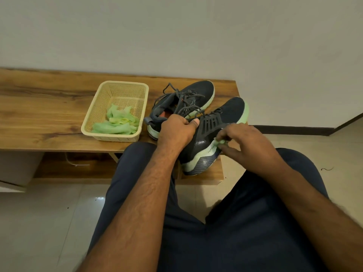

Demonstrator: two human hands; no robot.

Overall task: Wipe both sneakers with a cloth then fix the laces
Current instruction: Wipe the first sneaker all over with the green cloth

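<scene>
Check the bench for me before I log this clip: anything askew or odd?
Only the far sneaker: its laces lie loose and untied. The near sneaker overhangs the bench edge, steadied by the left hand.

Bench: wood-grain top, smooth, low sheen.
Basket, centre left: cream plastic, perforated mesh walls.
Cloths: pale green, crumpled, soft fabric.
Sneakers, centre: dark matt knit uppers, glossy heel panel, pale green foamy soles.
Floor, lower left: glossy tile.
Trousers: dark matt cloth.
</scene>
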